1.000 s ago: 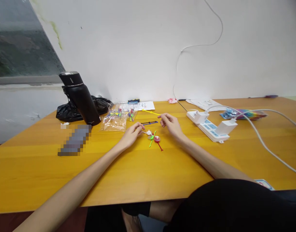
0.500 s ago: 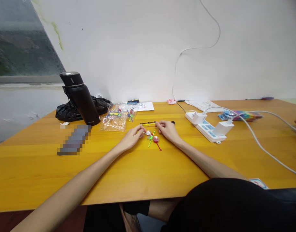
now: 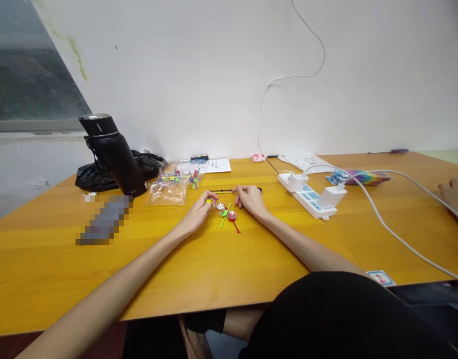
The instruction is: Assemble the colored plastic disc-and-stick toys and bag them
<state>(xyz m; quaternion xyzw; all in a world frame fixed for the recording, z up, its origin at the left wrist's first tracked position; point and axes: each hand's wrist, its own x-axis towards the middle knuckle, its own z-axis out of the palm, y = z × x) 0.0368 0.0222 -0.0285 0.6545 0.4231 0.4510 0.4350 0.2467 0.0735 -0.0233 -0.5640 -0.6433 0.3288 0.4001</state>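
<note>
My left hand (image 3: 199, 211) rests on the table with thumb and fingers curled together. A small bright yellow patch shows between its fingertips; what it is cannot be made out. Right beside those fingers lies a small white round piece (image 3: 220, 206). A green arrow-shaped plastic piece (image 3: 225, 217) and a red round piece with an arrow-tipped stem (image 3: 231, 216) lie between the hands. My right hand (image 3: 250, 201) is bent on the table, its fingers folded inward and partly hidden. Behind the fingertips lies a thin black and yellow stick (image 3: 222, 191), its middle covered by the right hand.
A clear bag of coloured pieces (image 3: 169, 188), a black bottle (image 3: 114, 159) and a blurred-out flat object (image 3: 105, 219) are at left. At right stand a white power strip (image 3: 311, 202) with chargers, a rainbow-coloured packet (image 3: 363, 177), a cable (image 3: 381, 214) and another person's hand (image 3: 455, 197).
The view has shifted slightly, moving everything left in the picture. A yellow patch now shows at my left fingertips. The other person's hand shows more at the right edge.
</note>
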